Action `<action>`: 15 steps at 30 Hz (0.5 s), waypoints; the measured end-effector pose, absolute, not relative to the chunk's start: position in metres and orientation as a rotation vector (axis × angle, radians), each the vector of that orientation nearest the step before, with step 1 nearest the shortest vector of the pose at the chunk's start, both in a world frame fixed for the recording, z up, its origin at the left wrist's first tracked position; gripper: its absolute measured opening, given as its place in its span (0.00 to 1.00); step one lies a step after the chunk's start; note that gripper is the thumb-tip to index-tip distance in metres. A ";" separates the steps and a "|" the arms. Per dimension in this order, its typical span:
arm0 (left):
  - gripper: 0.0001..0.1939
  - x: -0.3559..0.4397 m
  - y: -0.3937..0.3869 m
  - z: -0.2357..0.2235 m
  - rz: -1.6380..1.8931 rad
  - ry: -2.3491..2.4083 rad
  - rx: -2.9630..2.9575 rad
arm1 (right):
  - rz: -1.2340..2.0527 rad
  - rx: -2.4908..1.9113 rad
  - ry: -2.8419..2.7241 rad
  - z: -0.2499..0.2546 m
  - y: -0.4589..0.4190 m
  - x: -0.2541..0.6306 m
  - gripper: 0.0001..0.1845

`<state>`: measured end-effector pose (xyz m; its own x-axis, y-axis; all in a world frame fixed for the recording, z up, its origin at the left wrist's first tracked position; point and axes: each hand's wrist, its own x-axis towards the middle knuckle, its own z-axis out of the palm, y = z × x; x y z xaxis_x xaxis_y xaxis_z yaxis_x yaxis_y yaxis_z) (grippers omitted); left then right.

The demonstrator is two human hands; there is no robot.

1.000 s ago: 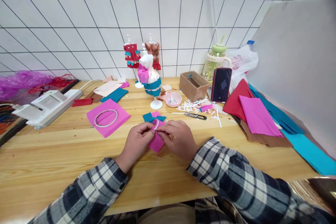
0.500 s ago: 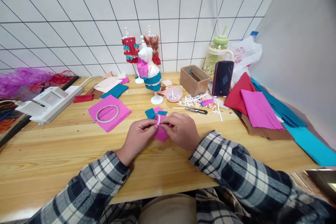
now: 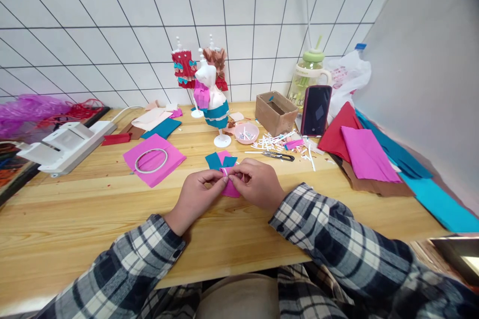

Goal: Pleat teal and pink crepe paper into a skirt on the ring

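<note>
Between my two hands is a small piece of magenta crepe paper (image 3: 231,190), with a narrow white strip (image 3: 225,172) across its upper part. My left hand (image 3: 197,198) pinches its left side between thumb and forefinger. From the right, my right hand (image 3: 259,183) pinches the same piece close to the strip; some of the paper is hidden by the fingers. Small teal paper pieces (image 3: 213,161) and a pink one lie just beyond my fingertips. Farther back stands a white mini dress form (image 3: 207,76) dressed in white, teal and magenta paper.
Thread snips (image 3: 279,156) lie beside white paper scraps and a pink dish (image 3: 247,133). Behind are a cardboard box (image 3: 276,113) and a phone (image 3: 316,110). A metal ring (image 3: 151,161) rests on magenta paper at left, near a power strip (image 3: 73,152). Folded coloured paper (image 3: 370,154) is at right.
The fingertips have closed in over the white strip, so less of it shows. Both hands keep their pinch on the magenta paper. The whole view has shifted slightly.
</note>
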<state>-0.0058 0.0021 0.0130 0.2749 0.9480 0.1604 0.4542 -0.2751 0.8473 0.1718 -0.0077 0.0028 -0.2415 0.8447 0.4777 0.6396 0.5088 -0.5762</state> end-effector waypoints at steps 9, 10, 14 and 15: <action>0.10 -0.007 0.006 0.009 0.916 1.246 1.791 | 0.276 -1.223 -2.015 0.002 -0.012 0.169 0.06; 0.10 -0.007 0.006 0.010 0.921 1.247 1.787 | 0.271 -1.226 -2.014 0.002 -0.013 0.169 0.07; 0.12 -0.005 0.006 0.012 0.921 1.259 1.766 | 0.254 -1.205 -2.020 0.003 -0.013 0.171 0.08; 0.12 -0.005 0.006 0.012 0.915 1.254 1.762 | 0.251 -1.203 -2.018 0.004 -0.012 0.172 0.08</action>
